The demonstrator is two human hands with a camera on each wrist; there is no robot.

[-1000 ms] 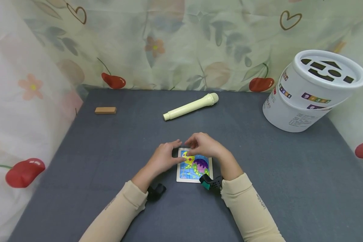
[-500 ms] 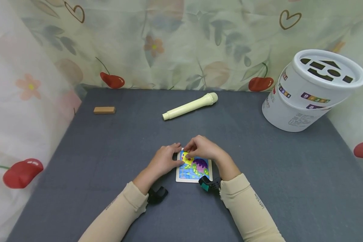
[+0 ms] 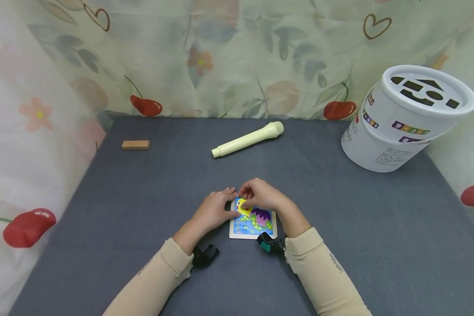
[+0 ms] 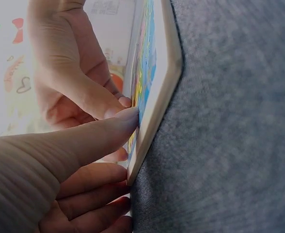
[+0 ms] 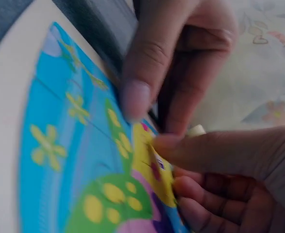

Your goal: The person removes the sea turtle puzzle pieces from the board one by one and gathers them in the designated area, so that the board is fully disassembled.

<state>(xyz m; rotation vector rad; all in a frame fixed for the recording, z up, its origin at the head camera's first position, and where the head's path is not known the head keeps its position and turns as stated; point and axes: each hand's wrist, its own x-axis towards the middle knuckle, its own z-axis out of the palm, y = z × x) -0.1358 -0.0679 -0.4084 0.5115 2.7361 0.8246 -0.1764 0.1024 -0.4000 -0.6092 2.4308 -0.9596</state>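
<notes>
A small jigsaw puzzle (image 3: 256,224) in a pale frame, showing a yellow, purple and green turtle-like picture on blue, lies flat on the table. My left hand (image 3: 213,210) rests at its upper left corner. In the left wrist view the thumb (image 4: 108,130) lies over the frame's rim (image 4: 170,53), its other fingers extended along the edge. Over the top of the puzzle my right hand (image 3: 261,195) has its fingers curled, and it pinches a yellow puzzle piece (image 5: 141,145) between thumb and fingers. Those fingertips are partly hidden behind the piece in the right wrist view.
Beyond the puzzle lies a cream toy microphone (image 3: 248,139). A small wooden block (image 3: 136,145) is at the far left. A white bucket (image 3: 383,149) with shape holes in its lid stands at the back right, tilted. Patterned curtains (image 3: 221,57) border the grey table (image 3: 122,228).
Both hands have come down onto the puzzle's top left area. The right hand has shifted slightly left and nearer, its fingers closing in, and the left fingers have settled at the corner.
</notes>
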